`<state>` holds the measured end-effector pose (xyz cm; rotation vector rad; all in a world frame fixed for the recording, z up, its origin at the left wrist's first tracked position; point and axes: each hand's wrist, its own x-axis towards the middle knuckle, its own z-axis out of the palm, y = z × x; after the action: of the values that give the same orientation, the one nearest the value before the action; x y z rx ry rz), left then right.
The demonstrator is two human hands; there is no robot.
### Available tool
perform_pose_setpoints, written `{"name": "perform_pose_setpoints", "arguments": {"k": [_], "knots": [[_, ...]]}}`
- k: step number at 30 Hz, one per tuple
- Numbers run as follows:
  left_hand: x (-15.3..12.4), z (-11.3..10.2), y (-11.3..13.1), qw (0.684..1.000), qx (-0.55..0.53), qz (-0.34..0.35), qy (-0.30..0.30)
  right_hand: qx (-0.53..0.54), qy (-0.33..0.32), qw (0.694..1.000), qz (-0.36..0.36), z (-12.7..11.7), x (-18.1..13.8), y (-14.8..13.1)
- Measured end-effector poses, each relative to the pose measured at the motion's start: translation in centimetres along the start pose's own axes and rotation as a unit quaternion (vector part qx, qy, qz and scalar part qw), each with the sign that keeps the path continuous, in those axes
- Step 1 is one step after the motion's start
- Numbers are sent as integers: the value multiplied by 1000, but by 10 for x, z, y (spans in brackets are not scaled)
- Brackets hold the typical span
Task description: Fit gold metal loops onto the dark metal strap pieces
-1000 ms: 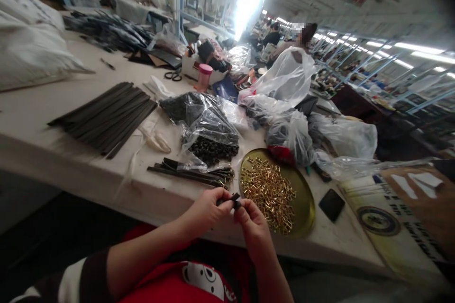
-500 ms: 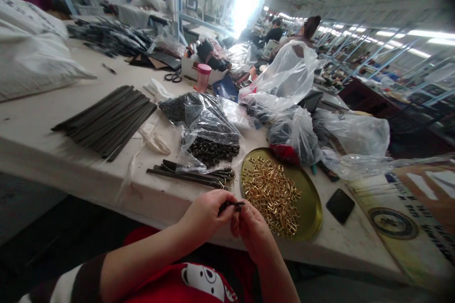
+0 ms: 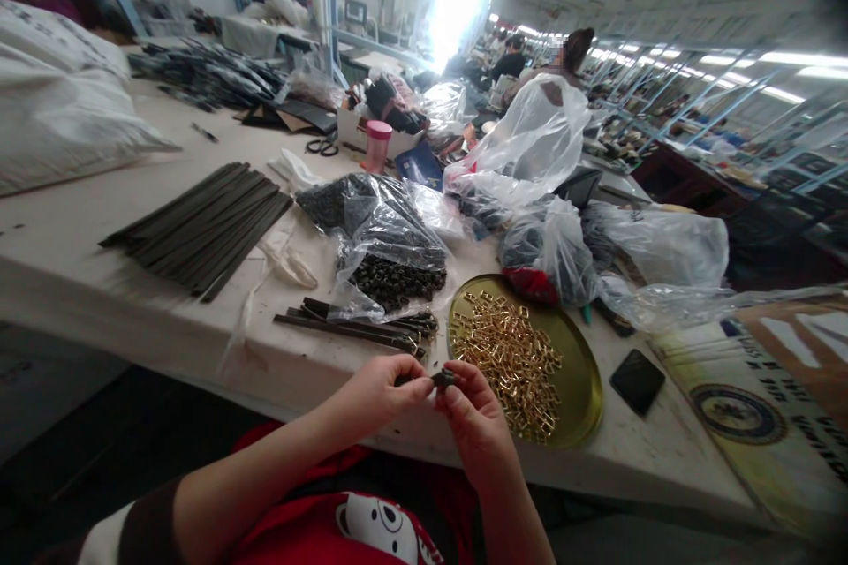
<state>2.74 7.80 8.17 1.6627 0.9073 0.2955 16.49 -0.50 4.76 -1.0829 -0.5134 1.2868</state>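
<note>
A short length of dark strap (image 3: 440, 379) spans the gap between my hands, just over the table's front edge. My left hand (image 3: 381, 393) pinches it between thumb and fingers. At its other end, my right hand (image 3: 478, 419) grips a small dark piece with the thumb and fingertips; whether this is a separate loop or the folded strap end I cannot tell. Beside my right hand lies a round gold tray (image 3: 584, 388) heaped with gold buckles (image 3: 510, 353). Behind my left hand are black straps (image 3: 351, 331), some with gold buckles at their ends.
An open plastic bag (image 3: 390, 238) spills small black pieces (image 3: 397, 282). Dark strips (image 3: 199, 229) lie piled at left, near a white sack (image 3: 59, 106). Scissors (image 3: 322, 145) and a pink-lidded jar (image 3: 377, 146) stand farther back. A phone (image 3: 637, 381) rests right of the tray.
My hands have drawn slightly apart, the left one moving a little left. My right fingers have lifted and curled around the small dark piece, which shows more clearly now.
</note>
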Motion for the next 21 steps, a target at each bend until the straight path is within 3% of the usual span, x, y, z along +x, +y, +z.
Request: {"name": "perform_pose_setpoints", "arguments": {"k": [8, 16, 21], "knots": [[5, 5, -5, 1000, 14, -18, -17, -119, -19, 992, -43, -7, 0, -9], [2, 8, -1, 998, 53, 17, 42, -85, 4, 996, -28, -12, 8, -5], [3, 12, -2, 998, 58, 21, 27, -31, 0, 999, -9, -11, 11, 3]]}}
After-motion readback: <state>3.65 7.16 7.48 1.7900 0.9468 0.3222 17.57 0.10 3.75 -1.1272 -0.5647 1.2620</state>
